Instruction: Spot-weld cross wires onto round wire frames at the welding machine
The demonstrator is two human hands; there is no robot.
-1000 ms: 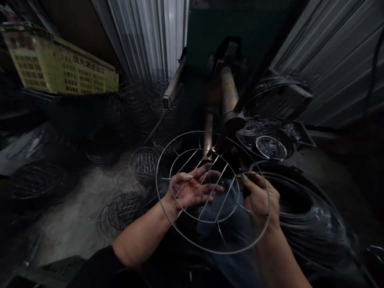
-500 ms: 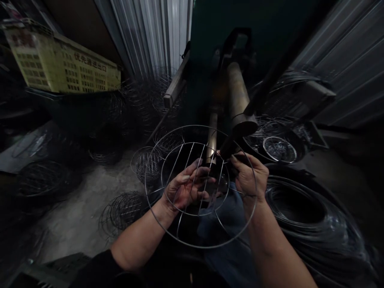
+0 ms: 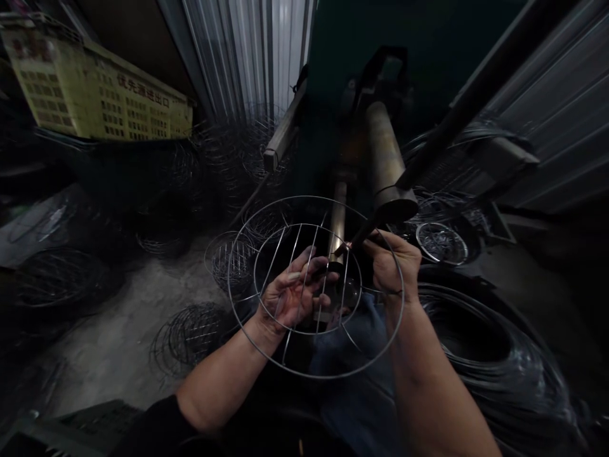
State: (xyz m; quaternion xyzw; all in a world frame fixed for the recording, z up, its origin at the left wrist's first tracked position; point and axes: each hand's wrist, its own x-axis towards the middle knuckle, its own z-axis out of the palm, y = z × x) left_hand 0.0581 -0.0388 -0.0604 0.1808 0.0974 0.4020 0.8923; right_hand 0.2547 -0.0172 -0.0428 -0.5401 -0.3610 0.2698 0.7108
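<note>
A dark green machine [image 3: 333, 70] fills the far side, and a broad wire coil [image 3: 518, 387] lies near right. Between them and nearer the middle, a round wire rack [image 3: 325, 281] hangs tilted over the person's lap, two rings joined by spokes, with bars across the inner one. It looks light and fairly stiff, smooth enough to slip, its thin joints likely the weak points; I'd hold it by the outer ring, beside a spoke. The left hand [image 3: 291, 298] is open under the bars, palm up, fingers spread. The right hand [image 3: 396, 261], at the rack's right side, has its fingers curled in; I can't tell what they pinch, as the tips are lost in shadow. Whether the thick lower cylinder [image 3: 337, 222] touches the rack is hard to make out.
</note>
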